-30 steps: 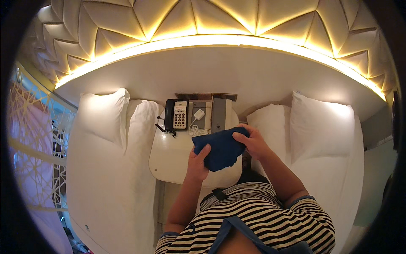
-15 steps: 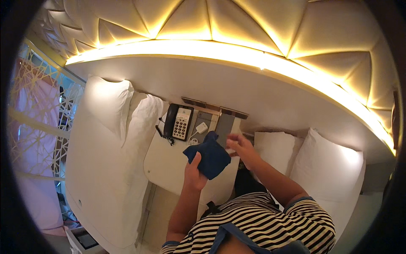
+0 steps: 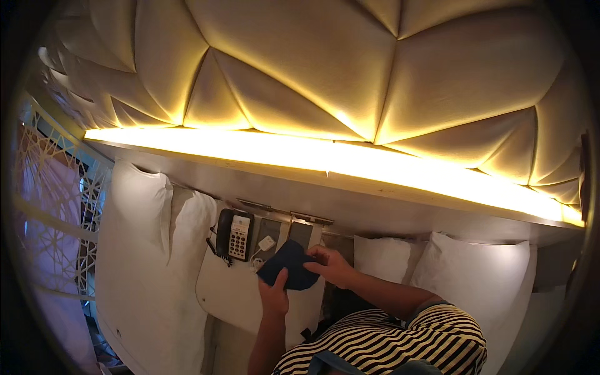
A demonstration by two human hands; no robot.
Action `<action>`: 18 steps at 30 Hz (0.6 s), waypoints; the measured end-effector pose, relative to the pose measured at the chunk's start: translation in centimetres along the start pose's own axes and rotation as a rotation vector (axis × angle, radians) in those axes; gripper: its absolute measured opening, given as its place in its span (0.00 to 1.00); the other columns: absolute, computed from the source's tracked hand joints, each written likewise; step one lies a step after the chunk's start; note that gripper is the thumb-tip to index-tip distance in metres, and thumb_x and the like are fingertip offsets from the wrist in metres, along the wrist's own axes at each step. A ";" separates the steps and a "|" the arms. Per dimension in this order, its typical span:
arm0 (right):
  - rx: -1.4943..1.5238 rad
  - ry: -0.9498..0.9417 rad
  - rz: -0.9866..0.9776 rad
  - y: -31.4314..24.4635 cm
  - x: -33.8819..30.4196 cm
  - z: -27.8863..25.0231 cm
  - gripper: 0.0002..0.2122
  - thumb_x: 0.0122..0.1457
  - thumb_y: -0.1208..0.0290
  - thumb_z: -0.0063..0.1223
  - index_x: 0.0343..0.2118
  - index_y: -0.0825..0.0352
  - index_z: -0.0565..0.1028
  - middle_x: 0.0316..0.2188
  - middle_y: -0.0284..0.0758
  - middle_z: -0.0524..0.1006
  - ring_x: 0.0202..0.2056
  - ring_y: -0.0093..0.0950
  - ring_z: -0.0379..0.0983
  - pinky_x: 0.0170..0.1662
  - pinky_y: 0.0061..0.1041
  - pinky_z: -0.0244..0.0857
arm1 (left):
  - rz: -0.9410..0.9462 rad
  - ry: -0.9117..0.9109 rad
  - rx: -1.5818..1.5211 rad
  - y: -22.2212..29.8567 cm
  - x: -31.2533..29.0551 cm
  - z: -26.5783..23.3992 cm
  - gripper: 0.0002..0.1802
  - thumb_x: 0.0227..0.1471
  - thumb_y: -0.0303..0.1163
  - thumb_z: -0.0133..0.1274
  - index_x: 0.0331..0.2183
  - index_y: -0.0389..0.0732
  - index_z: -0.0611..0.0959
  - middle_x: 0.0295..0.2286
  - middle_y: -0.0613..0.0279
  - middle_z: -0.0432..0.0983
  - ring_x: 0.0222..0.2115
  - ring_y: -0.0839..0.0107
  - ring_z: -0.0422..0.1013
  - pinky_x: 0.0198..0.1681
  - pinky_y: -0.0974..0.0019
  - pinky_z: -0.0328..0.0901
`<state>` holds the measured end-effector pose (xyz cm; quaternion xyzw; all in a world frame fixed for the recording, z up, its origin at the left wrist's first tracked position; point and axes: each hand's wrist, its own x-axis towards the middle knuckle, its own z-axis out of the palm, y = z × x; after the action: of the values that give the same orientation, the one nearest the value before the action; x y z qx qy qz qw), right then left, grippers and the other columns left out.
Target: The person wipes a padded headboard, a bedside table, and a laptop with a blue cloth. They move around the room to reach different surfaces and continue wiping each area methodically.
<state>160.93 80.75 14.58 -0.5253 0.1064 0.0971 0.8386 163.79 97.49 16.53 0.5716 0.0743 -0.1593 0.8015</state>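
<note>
A folded dark blue cloth point(image 3: 289, 267) is held up over the bedside table point(image 3: 228, 294). My left hand point(image 3: 274, 294) grips its lower left part, the thumb lying on top and the fingers hidden beneath. At the upper right edge of the cloth, my right hand point(image 3: 326, 265) pinches the fabric between thumb and fingers. Just beyond the cloth, on the table, are a black and white desk telephone point(image 3: 234, 235) and a white plug adapter point(image 3: 267, 243) with its cable.
A bed with white pillows point(image 3: 140, 194) and white bedding stands at the left. More white pillows point(image 3: 472, 265) lie on a bed at the right. Behind runs a lit ledge point(image 3: 300, 153) below a padded wall point(image 3: 300, 69). A patterned lattice screen point(image 3: 56, 206) is at the far left.
My right hand has come in from beside the cloth and now pinches its edge. The cloth looks flatter. The view has tilted up, showing more of the padded wall.
</note>
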 end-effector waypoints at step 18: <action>-0.793 0.294 -0.544 -11.4 -9.9 -2.9 0.16 0.47 0.82 0.55 0.42 0.67 0.72 0.38 0.35 0.75 0.41 0.24 0.72 0.44 0.23 0.66 | 0.309 -0.610 0.359 -0.1 1.7 7.2 0.15 0.48 0.24 0.53 0.41 0.41 0.75 0.35 0.65 0.73 0.35 0.76 0.68 0.40 0.69 0.64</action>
<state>154.32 72.74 25.95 -0.8204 0.0376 -0.1671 0.5456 164.90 90.42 18.38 0.6337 -0.2837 -0.2100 0.6884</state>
